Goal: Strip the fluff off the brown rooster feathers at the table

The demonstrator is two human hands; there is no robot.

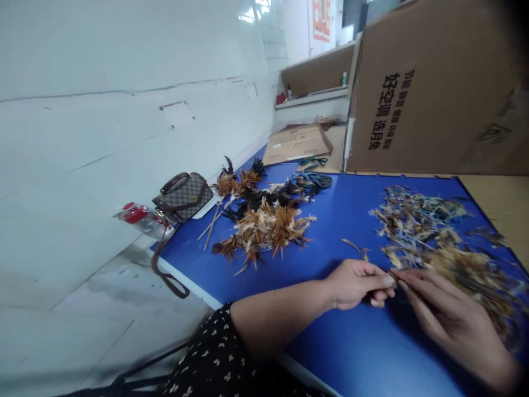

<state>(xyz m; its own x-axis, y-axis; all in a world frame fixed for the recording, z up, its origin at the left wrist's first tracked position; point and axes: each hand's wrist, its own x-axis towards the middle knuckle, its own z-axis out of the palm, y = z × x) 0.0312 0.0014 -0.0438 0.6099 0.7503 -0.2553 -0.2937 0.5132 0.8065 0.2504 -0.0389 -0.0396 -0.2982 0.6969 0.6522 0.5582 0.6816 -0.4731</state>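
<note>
My left hand point(359, 283) and my right hand point(450, 320) meet fingertip to fingertip over the blue table point(355, 209), both pinching a small feather piece point(392, 274) between them. Right behind my right hand lies a loose heap of pale feathers and threads point(438, 231). A single loose feather point(356, 248) rests just beyond my left hand. Further left sits a pile of finished brown, orange and black feather tufts on sticks point(264, 220).
A brown patterned handbag point(184, 194) and a clear bottle with a red cap point(140, 218) sit at the table's left end. A big cardboard box point(433, 88) stands along the far edge, with flat cardboard point(296, 143) and dark cords point(314, 179) nearby.
</note>
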